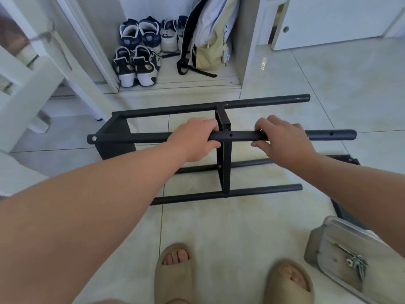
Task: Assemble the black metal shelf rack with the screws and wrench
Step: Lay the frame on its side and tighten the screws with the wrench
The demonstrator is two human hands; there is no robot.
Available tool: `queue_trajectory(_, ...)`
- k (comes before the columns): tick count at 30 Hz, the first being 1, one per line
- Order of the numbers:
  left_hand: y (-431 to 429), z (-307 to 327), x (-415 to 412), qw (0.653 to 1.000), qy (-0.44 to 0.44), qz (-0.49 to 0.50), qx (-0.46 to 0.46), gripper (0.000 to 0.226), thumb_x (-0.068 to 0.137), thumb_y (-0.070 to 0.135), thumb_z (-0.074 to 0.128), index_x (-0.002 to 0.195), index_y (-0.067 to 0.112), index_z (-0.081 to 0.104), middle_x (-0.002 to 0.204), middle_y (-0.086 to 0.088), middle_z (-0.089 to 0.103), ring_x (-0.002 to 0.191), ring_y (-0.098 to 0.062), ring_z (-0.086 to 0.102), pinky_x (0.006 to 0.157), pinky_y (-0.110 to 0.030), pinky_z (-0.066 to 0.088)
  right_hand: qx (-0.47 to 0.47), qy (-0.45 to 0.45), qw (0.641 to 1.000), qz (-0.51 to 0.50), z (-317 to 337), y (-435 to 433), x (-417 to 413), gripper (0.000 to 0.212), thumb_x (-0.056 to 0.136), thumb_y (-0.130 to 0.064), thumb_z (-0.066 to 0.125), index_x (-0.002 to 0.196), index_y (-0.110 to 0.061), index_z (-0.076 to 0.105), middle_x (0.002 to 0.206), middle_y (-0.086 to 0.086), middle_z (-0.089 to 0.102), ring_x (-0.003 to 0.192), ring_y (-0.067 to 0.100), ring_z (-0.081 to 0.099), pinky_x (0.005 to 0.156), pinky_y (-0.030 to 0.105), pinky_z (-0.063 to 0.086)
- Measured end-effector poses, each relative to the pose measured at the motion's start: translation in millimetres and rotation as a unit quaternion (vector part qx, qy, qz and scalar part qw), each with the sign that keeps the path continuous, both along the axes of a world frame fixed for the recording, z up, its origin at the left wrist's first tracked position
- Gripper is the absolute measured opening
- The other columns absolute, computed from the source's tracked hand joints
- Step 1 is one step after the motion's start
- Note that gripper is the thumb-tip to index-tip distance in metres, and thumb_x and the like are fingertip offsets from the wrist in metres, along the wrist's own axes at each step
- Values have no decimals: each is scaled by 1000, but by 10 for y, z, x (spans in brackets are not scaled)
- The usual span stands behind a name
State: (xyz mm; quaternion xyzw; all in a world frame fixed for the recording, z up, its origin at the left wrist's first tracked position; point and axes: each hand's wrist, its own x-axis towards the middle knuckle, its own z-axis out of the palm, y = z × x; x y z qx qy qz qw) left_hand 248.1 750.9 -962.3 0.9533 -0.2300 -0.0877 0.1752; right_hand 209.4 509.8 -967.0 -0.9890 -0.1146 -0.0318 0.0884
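Observation:
The black metal shelf rack lies on its side on the tiled floor, with four long round tubes running left to right and a flat shelf panel standing between them. My left hand grips the near upper tube just left of the middle panel. My right hand holds the same tube just right of the panel, fingers curled over it and thumb under. A screw head shows at the tube's left end. Screws and a wrench lie in a clear plastic tray at the lower right.
Several pairs of sneakers and a backpack sit in an open closet beyond the rack. A white chair stands at left. Another black panel lies on the floor at right. My sandalled feet are below.

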Motion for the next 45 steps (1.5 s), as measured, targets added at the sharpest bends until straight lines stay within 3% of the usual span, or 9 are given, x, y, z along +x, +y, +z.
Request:
queue_trajectory(6, -72, -56, -600, 991, 108, -16, 72, 18, 91, 30, 67, 98, 28, 51, 104, 4, 55, 95, -20, 54, 84, -38, 49, -68, 154, 986, 20, -81, -14, -561, 24, 97, -35, 60, 115, -19, 57, 105, -2, 45, 78, 24, 50, 66, 35, 42)
queue_trajectory(9, -101, -83, -810, 976, 179, -30, 121, 21, 90, 29, 71, 103, 24, 55, 103, 3, 57, 94, -21, 55, 79, -34, 48, -103, 216, 970, 49, -127, 8, -760, 8, 93, -31, 59, 96, -25, 54, 99, -5, 47, 79, 22, 51, 65, 34, 43)
queue_trajectory(13, -114, -95, -859, 960, 239, -31, 142, 21, 87, 36, 72, 98, 27, 56, 102, 5, 58, 90, -17, 55, 69, -28, 40, -124, 259, 955, 71, -203, 6, -848, 21, 87, -28, 58, 74, -29, 41, 84, -7, 53, 75, 17, 54, 58, 33, 43)
queue_trajectory(17, -122, -107, -721, 943, 321, 81, 38, 46, 91, 61, 56, 105, 18, 67, 107, 0, 66, 100, -23, 61, 93, -37, 49, -102, 284, 951, 67, -260, 3, -813, 16, 89, -29, 58, 80, -31, 45, 78, -8, 54, 69, 10, 52, 58, 32, 45)
queue_trajectory(20, -258, -155, -616, 907, 356, 203, -96, 50, 98, 55, 46, 116, 11, 62, 106, -3, 70, 95, -20, 66, 85, -36, 54, -74, 296, 950, 65, -276, -11, -748, 14, 90, -38, 62, 88, -30, 51, 80, -8, 56, 72, 13, 55, 65, 34, 48)
queue_trajectory(26, -523, -240, -496, 869, 367, 264, -201, 34, 97, 39, 56, 112, 9, 64, 98, -2, 72, 86, -17, 70, 85, -35, 54, -3, 316, 945, 82, -282, -47, -690, 30, 91, -55, 65, 77, -34, 49, 75, -8, 55, 69, 5, 49, 57, 26, 33)
queue_trajectory(30, -535, -230, -450, 877, 360, 263, -181, 31, 96, 38, 60, 109, 10, 64, 94, -2, 75, 87, -14, 73, 88, -37, 54, 37, 309, 947, 76, -259, -66, -693, 30, 92, -56, 62, 91, -26, 60, 78, -5, 59, 72, 9, 54, 59, 28, 35)
queue_trajectory(39, -459, -194, -534, 885, 361, 253, -151, 32, 93, 43, 61, 108, 15, 67, 72, 10, 75, 82, -7, 72, 93, -41, 49, 16, 282, 956, 75, -213, -16, -669, 29, 95, -58, 57, 90, -30, 57, 80, -4, 59, 76, 15, 56, 65, 34, 42)
queue_trajectory(45, -495, -214, -522, 890, 349, 252, -150, 33, 94, 42, 59, 110, 13, 65, 83, 5, 75, 81, -8, 71, 88, -39, 50, 0, 262, 963, 65, -246, -31, -651, 32, 95, -60, 55, 94, -28, 57, 80, -4, 59, 73, 13, 55, 62, 32, 40)
